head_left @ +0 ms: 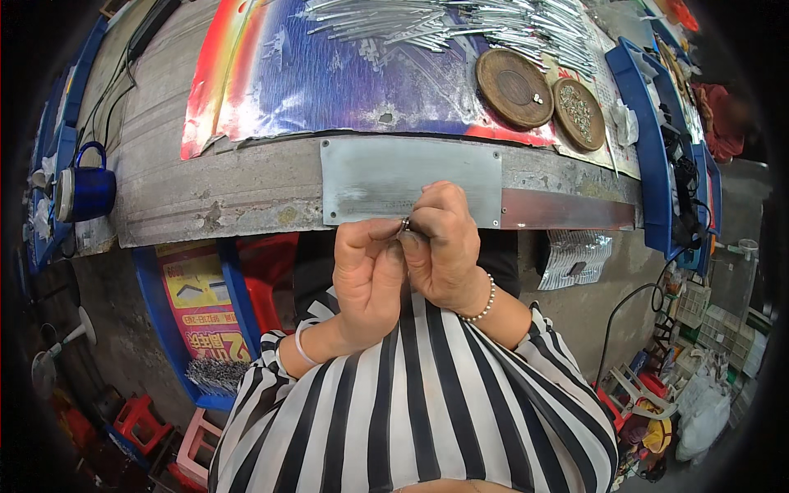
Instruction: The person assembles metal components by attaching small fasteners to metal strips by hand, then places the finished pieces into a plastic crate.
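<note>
My left hand point(366, 275) and my right hand point(450, 251) meet at the table's front edge, fingertips pinched together. Between them is a tiny dark, shiny metal part point(405, 223), mostly covered by the fingers, so its exact kind does not show. Just beyond the hands, a grey metal plate point(394, 174) is fixed to the table edge with screws. Farther back, a brown round dish point(503, 72) bears a few small pale pieces. Beside it, a second brown dish point(578, 115) contains many tiny metal bits. Thin silvery metal strips point(394, 25) lie heaped at the far side.
A worn blue-purple sheet point(345, 86) covers much of the table point(156, 164). At left stands a blue mug point(89, 191); at right, a blue bin point(645, 148) with dark items. Below the table, a blue tray point(234, 312) holds many thin metal pieces point(215, 375).
</note>
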